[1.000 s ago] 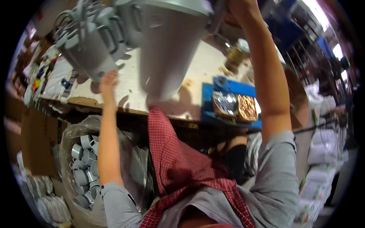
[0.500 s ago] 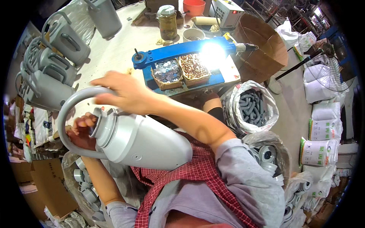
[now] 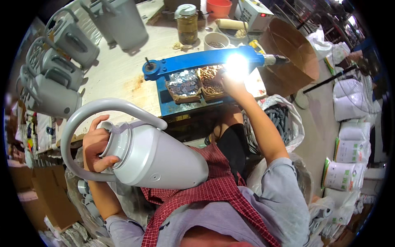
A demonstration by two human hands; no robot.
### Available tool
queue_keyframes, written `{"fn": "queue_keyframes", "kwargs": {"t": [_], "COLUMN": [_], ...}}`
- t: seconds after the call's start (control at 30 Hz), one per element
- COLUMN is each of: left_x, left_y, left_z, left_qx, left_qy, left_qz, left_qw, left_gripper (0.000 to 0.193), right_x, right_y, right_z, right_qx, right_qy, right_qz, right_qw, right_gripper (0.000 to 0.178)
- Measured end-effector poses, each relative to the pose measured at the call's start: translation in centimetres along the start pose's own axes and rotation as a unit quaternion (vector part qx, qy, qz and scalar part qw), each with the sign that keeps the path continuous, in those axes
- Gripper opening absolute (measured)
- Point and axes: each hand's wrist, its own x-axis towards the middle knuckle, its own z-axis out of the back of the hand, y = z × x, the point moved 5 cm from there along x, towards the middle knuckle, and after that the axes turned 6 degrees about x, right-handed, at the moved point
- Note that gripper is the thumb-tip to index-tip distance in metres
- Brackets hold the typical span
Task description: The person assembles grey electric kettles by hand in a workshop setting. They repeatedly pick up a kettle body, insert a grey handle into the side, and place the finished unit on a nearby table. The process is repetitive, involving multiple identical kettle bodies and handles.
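A grey plastic can with a big hoop handle lies tilted across my lap, its open mouth toward the left. My left hand grips the rim of that mouth, thumb along the near side and part of the fingers hidden. One end of the handle rests loose above the can's shoulder. My right hand is at a small box of copper-coloured metal pieces, beside a bright lamp; glare hides its fingertips. Next to it stands a box of silvery washers.
A blue machine arm spans above the boxes. Several grey cans stand at the left of the table. A glass jar and a white tub are farther back. At the right stands a bag of grey curved tubes.
My right hand has left the hoop handle and moved right to the box of copper-coloured pieces. My left hand has shifted its hold on the rim. Another grey can shows at the upper left.
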Motion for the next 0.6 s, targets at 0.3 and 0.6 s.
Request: {"fn": "queue_keyframes", "kwargs": {"t": [0.3,0.6], "left_x": [-8.8,-15.9], "left_y": [5.6,5.1], "left_z": [2.8,3.2], "left_qx": [0.007,-0.253], "left_qy": [-0.180,-0.438], "left_qz": [0.159,0.424], "left_qw": [0.971,0.751], "left_gripper": [0.044,0.046], "right_x": [1.1,1.4], "right_y": [1.9,13.0], "right_z": [-0.4,6.1], "right_qx": [-0.032,0.361], "right_qy": [0.056,-0.026], "right_qz": [-0.015,0.060], "right_qw": [0.998,0.930], "right_gripper": [0.015,0.020]}}
